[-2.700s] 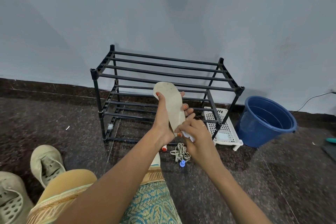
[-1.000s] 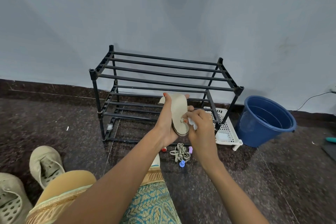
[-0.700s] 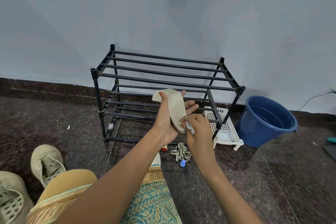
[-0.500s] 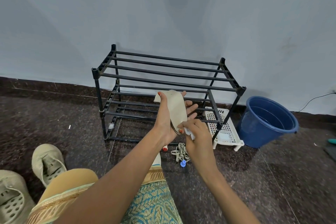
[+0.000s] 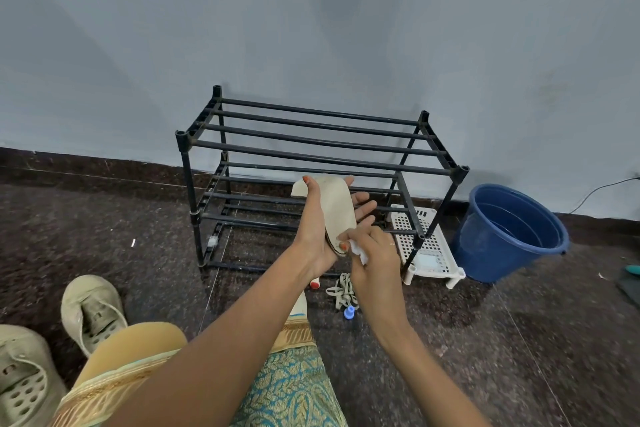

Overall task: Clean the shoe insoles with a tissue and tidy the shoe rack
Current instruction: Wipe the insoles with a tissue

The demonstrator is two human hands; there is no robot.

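The black metal-bar shoe rack (image 5: pixel 311 163) stands against the wall directly behind both hands. A blue round plastic bucket (image 5: pixel 509 236) sits well to the right of the right hand. The beige foam shoe insole (image 5: pixel 337 208) rests upright in the left hand (image 5: pixel 317 236), thumb and fingers gripping its edges. The right hand (image 5: pixel 374 260) pinches a white crumpled tissue (image 5: pixel 358 251) against the insole's lower end.

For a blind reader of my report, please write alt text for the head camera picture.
A left hand holds a beige insole upright while the right hand wipes its lower end with a white tissue, in front of an empty black shoe rack. Two beige shoes lie at left, a blue bucket at right.
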